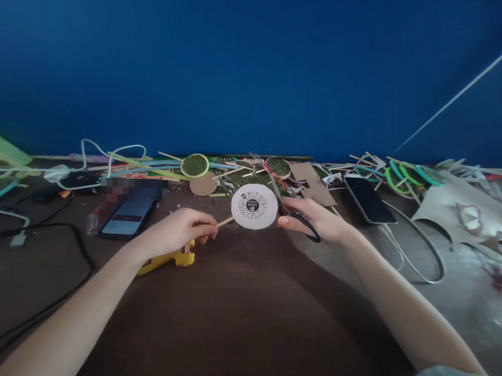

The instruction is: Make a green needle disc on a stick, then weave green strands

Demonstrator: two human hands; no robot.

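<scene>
Pinched in my left hand (194, 225) is a thin wooden stick (225, 222). At the stick's far end is a white paper disc (254, 218) printed with a dark circular pattern, its face turned toward me. My right hand (310, 216) is closed around a pair of dark-handled scissors (313, 229). The blades run up beside the disc's right edge; whether they touch it I cannot tell. Partly hidden under my left wrist lies a yellow hot glue gun (184, 256).
A lit phone (126, 215) lies left, near cables. At the right is a dark phone (368, 200) with a white cable (431, 274). Behind the disc are cardboard pieces (307, 173), a round cardboard piece (203, 183), a yellow-rimmed green disc (194, 166) and colored strips. A blue wall (255, 73) stands behind.
</scene>
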